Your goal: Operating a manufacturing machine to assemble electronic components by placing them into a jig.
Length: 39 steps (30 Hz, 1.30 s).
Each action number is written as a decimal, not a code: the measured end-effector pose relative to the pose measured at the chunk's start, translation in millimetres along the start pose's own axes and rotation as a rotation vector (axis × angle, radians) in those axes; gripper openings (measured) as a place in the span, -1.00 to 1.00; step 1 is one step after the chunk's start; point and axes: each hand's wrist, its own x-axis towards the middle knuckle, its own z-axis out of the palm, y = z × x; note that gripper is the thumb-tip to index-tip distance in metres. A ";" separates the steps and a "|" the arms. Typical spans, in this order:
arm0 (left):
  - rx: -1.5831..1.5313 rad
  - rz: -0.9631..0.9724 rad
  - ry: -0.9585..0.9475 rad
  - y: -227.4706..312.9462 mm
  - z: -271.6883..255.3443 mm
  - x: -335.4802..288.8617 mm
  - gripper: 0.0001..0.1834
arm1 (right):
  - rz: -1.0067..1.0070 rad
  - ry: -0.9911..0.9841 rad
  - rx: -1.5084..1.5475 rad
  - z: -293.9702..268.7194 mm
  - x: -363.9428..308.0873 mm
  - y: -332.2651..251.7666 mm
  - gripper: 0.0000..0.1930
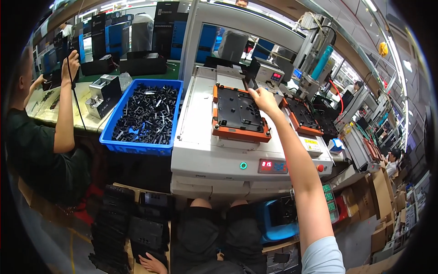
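Observation:
My right hand [263,100] reaches over the far right corner of an orange fixture [242,134] on the white machine. Its fingers are pinched together on a small dark piece [252,84] whose shape I cannot make out. In the fixture lies a flat black plastic panel [232,106] with small holes and raised spots. Low on the left, my left hand [153,264] rests with fingers stretched out on a stack of black panels [147,232] beside my leg.
A second orange fixture [302,116] with a black panel sits under the machine's head [315,77]. To the left stands a blue bin [137,147] of small black parts. A co-worker [45,150] sits further left, holding a dark cable. A red button [320,168] is on the machine's front.

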 end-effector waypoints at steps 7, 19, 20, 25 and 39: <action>0.094 -0.031 -0.159 -8.3 9.0 9.6 -0.45 | -0.068 0.097 0.044 17.8 16.3 10.9 -0.60; -0.078 0.040 0.075 -3.3 -5.3 4.2 -0.40 | 0.068 -0.208 0.092 -62.4 -87.3 -54.5 -0.41; -0.071 0.060 0.088 0.1 -3.7 2.5 -0.41 | 0.132 -0.185 0.203 -60.8 -83.2 -47.4 -0.43; -0.055 0.001 0.097 -40.5 -9.3 21.9 -0.41 | 0.148 -0.230 0.881 -30.7 -77.1 -89.1 -0.43; -0.229 0.179 0.152 -52.9 44.1 27.8 -0.40 | 0.442 0.497 0.742 -210.6 -124.0 210.2 -0.54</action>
